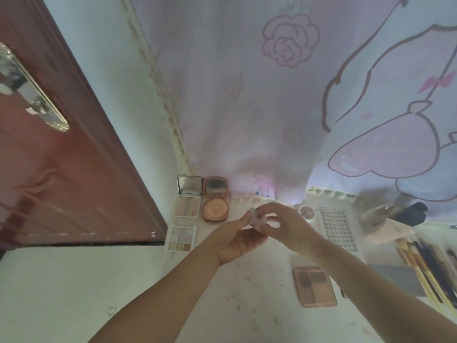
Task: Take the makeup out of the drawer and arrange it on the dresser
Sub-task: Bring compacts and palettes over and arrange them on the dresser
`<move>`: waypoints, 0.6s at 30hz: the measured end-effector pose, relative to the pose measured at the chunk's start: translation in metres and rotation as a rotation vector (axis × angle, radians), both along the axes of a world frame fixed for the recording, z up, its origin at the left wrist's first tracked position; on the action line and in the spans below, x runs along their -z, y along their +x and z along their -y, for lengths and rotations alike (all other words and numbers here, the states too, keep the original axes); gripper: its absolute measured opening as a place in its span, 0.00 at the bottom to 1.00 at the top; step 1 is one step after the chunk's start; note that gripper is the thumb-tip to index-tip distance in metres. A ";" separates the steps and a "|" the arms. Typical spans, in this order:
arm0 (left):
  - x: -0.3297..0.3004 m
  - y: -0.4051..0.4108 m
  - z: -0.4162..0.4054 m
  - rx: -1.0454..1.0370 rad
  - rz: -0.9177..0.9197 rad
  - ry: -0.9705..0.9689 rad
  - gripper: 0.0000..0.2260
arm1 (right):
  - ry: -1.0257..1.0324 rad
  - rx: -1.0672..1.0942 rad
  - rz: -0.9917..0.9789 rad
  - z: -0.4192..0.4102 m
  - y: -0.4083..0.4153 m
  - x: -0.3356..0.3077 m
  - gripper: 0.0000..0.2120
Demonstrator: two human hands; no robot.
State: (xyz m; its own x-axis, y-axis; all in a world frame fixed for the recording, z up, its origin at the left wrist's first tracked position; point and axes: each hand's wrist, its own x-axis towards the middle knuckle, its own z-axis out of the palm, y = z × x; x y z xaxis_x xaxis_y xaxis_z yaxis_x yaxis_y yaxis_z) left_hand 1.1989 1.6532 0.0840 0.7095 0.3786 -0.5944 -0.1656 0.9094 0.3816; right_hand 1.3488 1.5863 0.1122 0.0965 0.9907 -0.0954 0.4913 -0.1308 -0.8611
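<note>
While both hands meet mid-frame over the dresser [259,293], they've got a small pinkish case [258,219] pinched between them: left hand [237,241] palm-up with fingertips on its left end, right hand [284,226] curled over it from the right. Can't tell if it's being opened or just turned round. So I'd say we're mid-arranging, with this piece not yet set down.

Already laid out: an open square compact [188,203] and a round orange one [215,201] side by side left of centre, a pastel palette [181,238] just below them, and a brown palette [314,285] lower right. Next move probably wants a bare spot near those, then lowering it gently.

The top is whitish and scuffed. A white basket [338,224] and brushes [425,266] sit at right, a rose-print curtain [272,95] hangs behind, and a red door [61,157] is at left. No drawer in shot.
</note>
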 end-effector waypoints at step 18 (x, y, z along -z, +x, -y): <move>-0.016 -0.027 -0.008 0.027 0.123 0.163 0.15 | 0.046 -0.048 0.202 -0.020 -0.018 -0.020 0.09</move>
